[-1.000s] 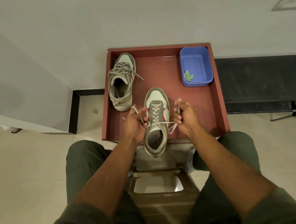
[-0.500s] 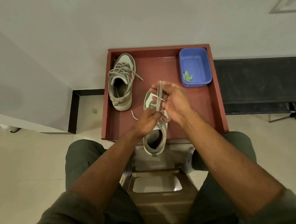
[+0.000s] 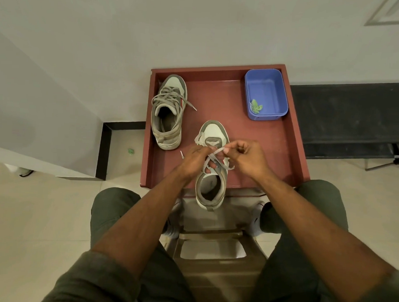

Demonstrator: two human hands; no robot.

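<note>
My near shoe (image 3: 209, 191) sits at the desk's (image 3: 260, 140) front edge, heel overhanging; above its tongue my left grip (image 3: 194, 157) and right grip (image 3: 249, 156) each pinch the lace (image 3: 218, 150). I'd pull both strands evenly and snug, so the knot cinches flat.

Light: soft, even, rather dim indoor light with a warm cast.
Shadows: I see faint, blurred ones on the red tray (image 3: 219, 101) beside the right hand (image 3: 251, 159).
Glare: a weak sheen along the tray's far edge.
Focus: centre sharp, lace (image 3: 217, 151) crisp.
Edges: I note wide-angle bowing; wall socket (image 3: 395, 11) skewed.
</note>
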